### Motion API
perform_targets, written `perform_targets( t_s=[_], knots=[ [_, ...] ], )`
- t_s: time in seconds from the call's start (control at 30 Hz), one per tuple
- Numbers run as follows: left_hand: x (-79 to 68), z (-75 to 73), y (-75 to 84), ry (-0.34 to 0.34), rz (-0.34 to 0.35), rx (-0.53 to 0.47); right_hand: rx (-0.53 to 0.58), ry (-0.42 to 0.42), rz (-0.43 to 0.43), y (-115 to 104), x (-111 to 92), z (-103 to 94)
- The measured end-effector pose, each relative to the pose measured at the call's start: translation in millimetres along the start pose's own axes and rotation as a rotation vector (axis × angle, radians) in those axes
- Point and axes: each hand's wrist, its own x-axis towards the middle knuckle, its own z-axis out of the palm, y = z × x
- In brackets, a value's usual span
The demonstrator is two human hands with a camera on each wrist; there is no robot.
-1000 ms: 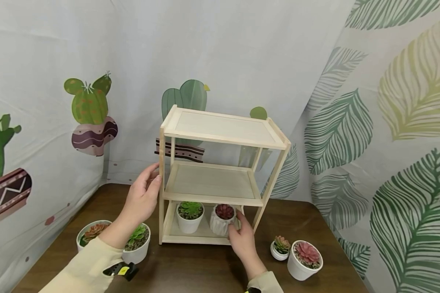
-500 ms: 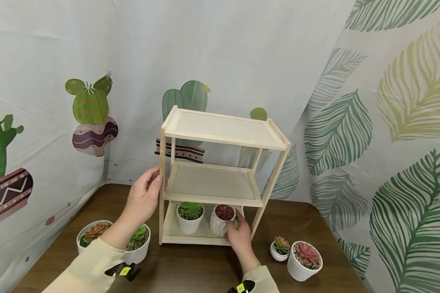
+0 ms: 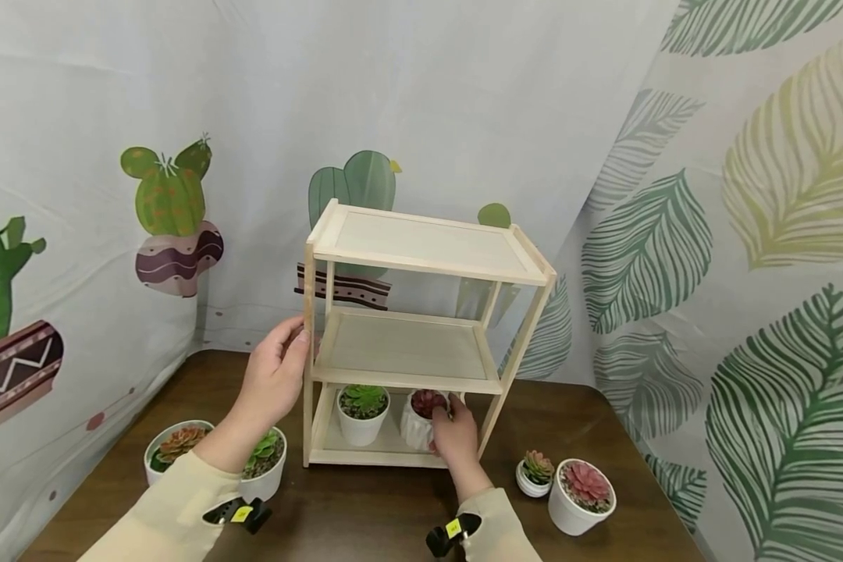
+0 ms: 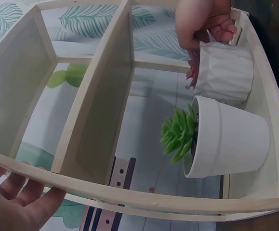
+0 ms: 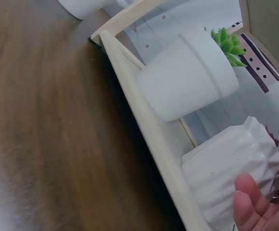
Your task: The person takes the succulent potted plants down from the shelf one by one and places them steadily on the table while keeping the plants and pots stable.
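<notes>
A three-tier light wooden shelf stands on the table. At its left upright is my left hand, thumb at the front and fingers against the side, holding the post. On the bottom tier my right hand grips a ribbed white pot with a dark red succulent, from its right side; the thumb overlaps the rim. The right wrist view shows fingertips on the side of this ribbed pot. Left of it, a smooth white pot with a green succulent sits on the same tier.
Two potted succulents stand left of the shelf: an orange one, and a green one partly behind my left forearm. To the right are a small pot and a larger white pot with a pink succulent. Patterned cloth hangs behind.
My right wrist has swung a little left, and its thumb has moved up over the ribbed pot's rim. The left hand keeps its place on the upright.
</notes>
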Motion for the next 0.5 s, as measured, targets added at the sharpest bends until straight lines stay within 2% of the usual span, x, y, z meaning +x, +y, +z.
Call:
perform_targets(
  t_s=[0.23,0.5],
  knots=[
    [1.1,0.8,2.0,0.005,-0.005,0.010,-0.040,-0.023,-0.029,-5.2,3.0,-1.4],
    [1.1,7.3,-1.4,0.079,0.043,0.062,-0.025,-0.033,-0.036,-1.8,4.3,-1.1]
  ],
)
